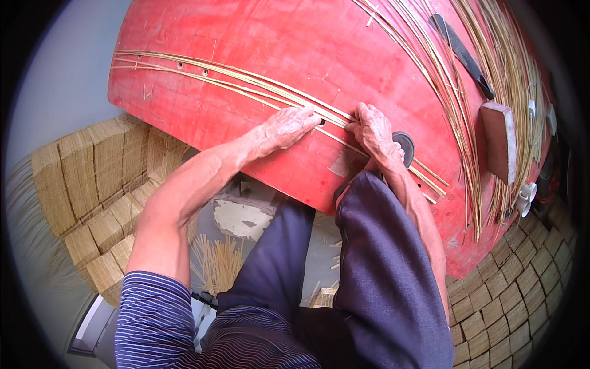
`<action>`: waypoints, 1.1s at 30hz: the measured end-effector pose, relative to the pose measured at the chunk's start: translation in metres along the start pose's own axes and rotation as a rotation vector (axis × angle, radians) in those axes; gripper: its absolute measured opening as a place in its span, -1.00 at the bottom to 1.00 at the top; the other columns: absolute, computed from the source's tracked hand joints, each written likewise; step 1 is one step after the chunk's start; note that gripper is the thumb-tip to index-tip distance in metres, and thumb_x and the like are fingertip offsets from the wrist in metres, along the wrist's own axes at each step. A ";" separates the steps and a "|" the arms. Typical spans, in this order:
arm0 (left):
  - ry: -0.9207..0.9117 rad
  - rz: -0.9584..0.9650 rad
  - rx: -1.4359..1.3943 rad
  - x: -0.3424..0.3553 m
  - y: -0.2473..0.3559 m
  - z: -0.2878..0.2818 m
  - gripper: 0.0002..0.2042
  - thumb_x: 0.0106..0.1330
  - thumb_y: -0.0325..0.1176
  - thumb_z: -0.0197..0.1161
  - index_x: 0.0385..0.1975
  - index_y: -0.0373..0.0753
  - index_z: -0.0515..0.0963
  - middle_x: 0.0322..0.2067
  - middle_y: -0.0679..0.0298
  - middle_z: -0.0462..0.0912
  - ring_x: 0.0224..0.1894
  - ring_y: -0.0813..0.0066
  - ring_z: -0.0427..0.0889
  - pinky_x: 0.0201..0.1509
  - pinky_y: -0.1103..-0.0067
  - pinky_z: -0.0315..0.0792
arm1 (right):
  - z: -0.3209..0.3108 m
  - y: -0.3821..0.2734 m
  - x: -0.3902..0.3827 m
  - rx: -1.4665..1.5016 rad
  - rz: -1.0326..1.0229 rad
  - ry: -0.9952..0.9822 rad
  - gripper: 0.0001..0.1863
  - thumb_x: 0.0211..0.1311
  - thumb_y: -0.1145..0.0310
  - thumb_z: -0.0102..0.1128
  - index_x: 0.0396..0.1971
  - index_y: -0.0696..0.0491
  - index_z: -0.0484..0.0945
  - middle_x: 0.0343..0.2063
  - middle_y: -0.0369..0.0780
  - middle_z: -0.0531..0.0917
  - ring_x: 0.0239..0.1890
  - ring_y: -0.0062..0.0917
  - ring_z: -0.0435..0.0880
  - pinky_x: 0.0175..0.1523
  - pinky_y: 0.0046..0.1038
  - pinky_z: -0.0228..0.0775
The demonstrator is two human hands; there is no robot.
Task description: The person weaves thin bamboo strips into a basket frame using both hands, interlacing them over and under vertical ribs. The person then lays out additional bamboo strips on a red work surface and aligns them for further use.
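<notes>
Several long, thin bamboo strips lie side by side across a red board, running from its left end toward the lower right. My left hand rests on them near the middle, its fingers closed on the strips beside a dark hole. A short way to the right, my right hand is closed on the same strips, thumb and fingertips pressed together. Next to that wrist my foot in a dark shoe rests on the board, over the strips. Their cut right ends stick out beyond the shoe.
On the board's right side lie more loose strips, a dark flat blade and a rectangular block. Bundles of cut strips are stacked at left and lower right. Loose short pieces lie below the board.
</notes>
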State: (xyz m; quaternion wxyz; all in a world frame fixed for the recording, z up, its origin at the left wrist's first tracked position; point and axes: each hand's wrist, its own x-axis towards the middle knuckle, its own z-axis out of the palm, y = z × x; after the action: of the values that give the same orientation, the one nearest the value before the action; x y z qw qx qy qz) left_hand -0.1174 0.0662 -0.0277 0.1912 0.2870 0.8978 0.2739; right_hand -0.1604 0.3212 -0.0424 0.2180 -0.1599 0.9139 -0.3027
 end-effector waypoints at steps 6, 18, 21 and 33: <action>0.118 -0.057 -0.071 -0.004 -0.006 0.013 -0.85 0.27 -0.49 0.16 -0.19 -0.30 0.43 -0.29 -0.01 0.48 -0.20 -0.10 0.56 -0.17 0.20 0.50 | 0.001 -0.001 0.000 0.018 -0.011 0.009 -0.71 -0.01 0.37 0.46 -0.38 0.12 0.50 -0.39 -0.05 0.61 -0.22 -0.09 0.62 -0.16 -0.15 0.42; 0.483 -0.198 -0.162 -0.003 0.001 0.036 -0.78 0.26 -0.51 0.24 -0.10 -0.30 0.52 -0.21 0.04 0.58 -0.13 -0.01 0.61 -0.04 0.31 0.53 | 0.001 0.016 0.006 0.058 -0.106 -0.015 -0.78 0.03 0.38 0.37 -0.41 0.08 0.48 -0.47 -0.04 0.60 -0.33 -0.05 0.62 -0.22 -0.09 0.43; 0.478 -0.192 -0.134 -0.006 0.000 0.040 -0.78 0.25 -0.50 0.25 -0.11 -0.29 0.53 -0.21 0.05 0.58 -0.12 0.00 0.61 -0.04 0.31 0.53 | -0.002 0.015 0.007 0.051 -0.101 -0.031 -0.79 0.04 0.39 0.35 -0.41 0.08 0.47 -0.47 -0.03 0.59 -0.33 -0.05 0.61 -0.23 -0.09 0.43; 0.457 -0.194 -0.148 -0.003 0.002 0.036 -0.79 0.25 -0.51 0.24 -0.13 -0.27 0.53 -0.24 0.06 0.57 -0.14 0.03 0.60 -0.07 0.30 0.53 | -0.001 0.018 0.007 0.026 -0.150 -0.025 -0.79 0.06 0.37 0.35 -0.38 0.07 0.48 -0.45 -0.04 0.61 -0.33 -0.04 0.62 -0.23 -0.08 0.45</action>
State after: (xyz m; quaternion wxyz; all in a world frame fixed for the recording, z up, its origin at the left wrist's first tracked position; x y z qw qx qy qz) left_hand -0.0958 0.0793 -0.0540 0.0294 0.1155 0.9185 0.3771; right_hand -0.1701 0.3325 -0.0553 0.2080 -0.2287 0.8926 -0.3282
